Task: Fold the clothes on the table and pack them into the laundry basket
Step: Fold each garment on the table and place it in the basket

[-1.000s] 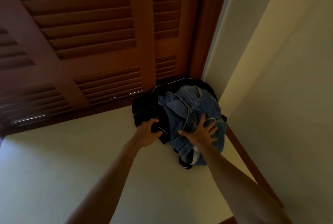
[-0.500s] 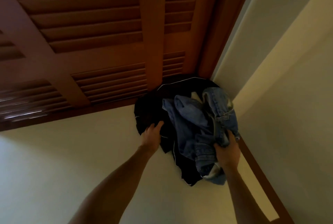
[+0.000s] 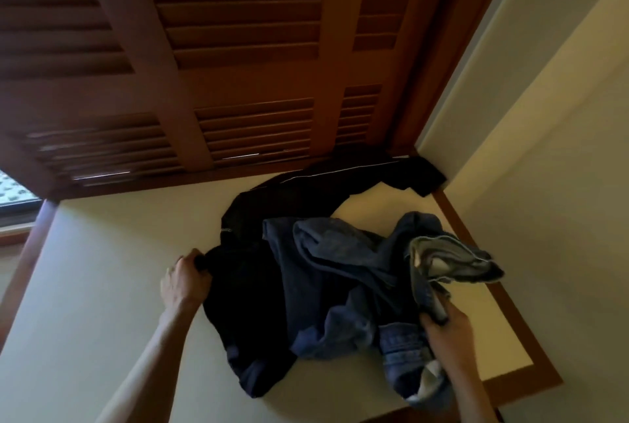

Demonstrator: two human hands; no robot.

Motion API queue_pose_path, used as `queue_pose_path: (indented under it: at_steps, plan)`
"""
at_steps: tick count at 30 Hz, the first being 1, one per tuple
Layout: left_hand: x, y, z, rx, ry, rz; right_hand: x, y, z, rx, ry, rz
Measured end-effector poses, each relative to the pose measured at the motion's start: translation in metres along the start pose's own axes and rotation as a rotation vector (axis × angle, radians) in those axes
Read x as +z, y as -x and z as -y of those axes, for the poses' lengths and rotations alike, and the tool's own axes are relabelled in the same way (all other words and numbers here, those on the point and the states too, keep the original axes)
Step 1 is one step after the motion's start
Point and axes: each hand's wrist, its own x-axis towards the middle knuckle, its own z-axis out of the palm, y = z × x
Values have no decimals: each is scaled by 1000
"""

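A crumpled pair of blue jeans point(image 3: 343, 273) lies on top of a black garment point(image 3: 252, 303) on the pale table point(image 3: 102, 286). The black garment stretches back to the far right corner, with a thin white stripe along it. My left hand point(image 3: 183, 281) grips the black garment's left edge. At the lower right, my right hand point(image 3: 447, 327) is closed on a bunch of the jeans' denim, and part of the jeans hangs over the table's front. No laundry basket is in view.
Brown louvred shutters point(image 3: 238, 65) rise right behind the table. A cream wall point(image 3: 544, 116) runs along the right side. The table has a brown wooden rim point(image 3: 503, 307) on its right and front edges. A strip of window point(image 3: 17, 189) shows at far left.
Both hands have pulled the clothes away from the far corner toward me. The black garment has spread out long across the table, and the jeans have opened out on top of it.
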Motion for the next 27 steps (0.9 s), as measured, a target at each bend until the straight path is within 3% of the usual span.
queue_pose_path:
  at_steps: [4,7,9,12,19,27]
  plan:
    - [-10,20,-16,247,-163,345,41,7,28,-93,252,62]
    - [25,43,-35,316,-246,556,88,19,61,-152,382,191]
    - [46,62,-39,307,-251,516,123,28,64,-215,598,234]
    - [51,79,-27,321,-286,286,145,37,53,-251,784,161]
    - [39,81,65,355,-342,133,102,4,27,-186,734,69]
    - [19,79,79,182,-266,97,72,-19,20,-118,678,-10]
